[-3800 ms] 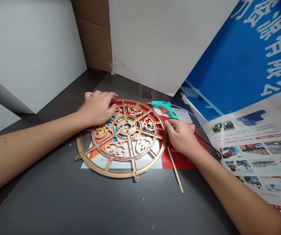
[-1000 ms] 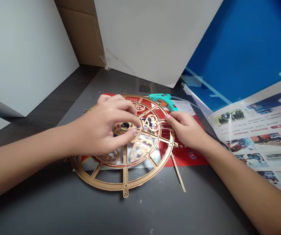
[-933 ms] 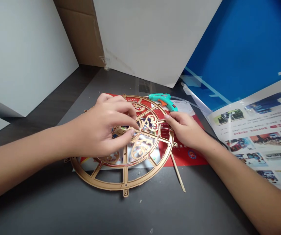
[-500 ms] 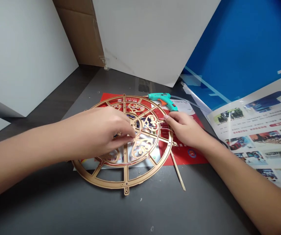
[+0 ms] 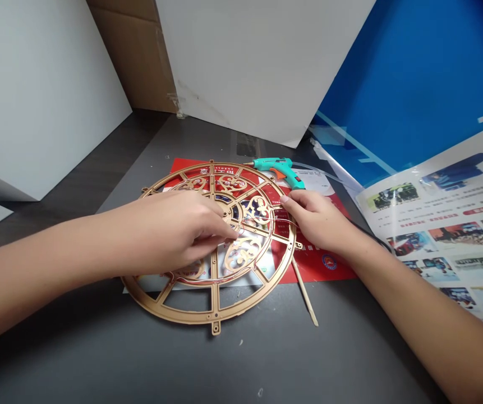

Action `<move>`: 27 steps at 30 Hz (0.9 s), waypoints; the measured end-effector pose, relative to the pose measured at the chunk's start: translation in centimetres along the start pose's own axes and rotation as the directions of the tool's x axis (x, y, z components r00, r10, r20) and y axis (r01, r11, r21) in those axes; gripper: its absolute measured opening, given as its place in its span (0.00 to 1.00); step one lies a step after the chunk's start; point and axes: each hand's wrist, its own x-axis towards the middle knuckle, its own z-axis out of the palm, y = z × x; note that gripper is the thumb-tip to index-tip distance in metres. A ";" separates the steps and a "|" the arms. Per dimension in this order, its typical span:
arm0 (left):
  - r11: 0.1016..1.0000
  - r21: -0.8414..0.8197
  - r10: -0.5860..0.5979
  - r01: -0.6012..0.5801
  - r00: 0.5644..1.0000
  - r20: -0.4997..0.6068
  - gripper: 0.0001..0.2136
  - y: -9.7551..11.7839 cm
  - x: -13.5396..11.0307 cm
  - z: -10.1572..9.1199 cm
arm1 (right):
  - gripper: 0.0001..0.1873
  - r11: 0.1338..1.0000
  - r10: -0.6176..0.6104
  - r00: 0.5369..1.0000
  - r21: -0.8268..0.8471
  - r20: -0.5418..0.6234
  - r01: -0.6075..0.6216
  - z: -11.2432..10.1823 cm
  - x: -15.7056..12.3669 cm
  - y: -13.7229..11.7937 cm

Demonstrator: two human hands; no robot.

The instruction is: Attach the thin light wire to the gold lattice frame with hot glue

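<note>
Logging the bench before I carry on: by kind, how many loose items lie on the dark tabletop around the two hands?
Gold round frame: 1
Teal glue gun: 1
Wooden stick: 1
Red printed sheet: 1
Total: 4

Two bare forearms, smooth and slender, end in bare hands. The left grip (image 5: 174, 230) shows long fingers with short, rounded nails; the right grip (image 5: 314, 219) has the same short nails and smooth knuckles.
</note>
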 end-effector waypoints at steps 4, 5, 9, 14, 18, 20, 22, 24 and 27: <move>0.999 0.015 0.029 -0.030 0.997 0.065 0.15 -0.7 0.1 0.0 | 0.27 1.000 0.008 1.000 -0.008 -0.008 -0.008 0.1 0.0 0.1; 1.000 0.020 0.023 -0.024 0.998 0.051 0.15 -0.8 0.2 0.0 | 0.26 1.000 0.011 1.000 -0.007 -0.007 -0.011 0.1 0.0 0.1; 1.000 0.008 0.009 -0.009 1.000 0.018 0.13 -1.0 0.2 0.1 | 0.26 1.000 0.021 1.000 0.002 0.006 -0.021 0.1 0.0 0.2; 0.997 -0.059 -0.052 0.054 0.998 0.044 0.10 -0.5 0.4 0.2 | 0.25 1.000 0.017 1.000 -0.003 0.005 -0.017 0.1 0.0 0.2; 0.979 -0.121 -0.158 0.165 0.986 0.059 0.10 -0.5 0.6 0.8 | 0.27 1.000 0.015 1.000 -0.020 -0.010 -0.016 0.1 -0.1 0.0; 0.976 -0.134 -0.170 0.173 0.985 0.033 0.11 -0.7 0.6 1.4 | 0.27 1.000 0.012 1.000 -0.028 -0.014 -0.012 0.1 0.0 -0.1; 0.983 -0.123 -0.141 0.135 0.989 -0.040 0.12 -0.9 0.5 2.0 | 0.27 0.999 0.007 1.000 -0.033 -0.018 -0.008 0.1 -0.1 -0.2; 0.992 -0.093 -0.097 0.087 0.989 -0.108 0.13 -1.1 0.5 2.6 | 0.27 0.999 0.005 1.000 -0.036 -0.021 -0.006 0.1 -0.1 -0.2; 0.997 -0.039 -0.067 0.062 0.989 -0.133 0.13 -0.8 0.4 2.8 | 0.27 0.999 0.009 1.000 -0.035 -0.016 -0.009 0.2 -0.1 0.0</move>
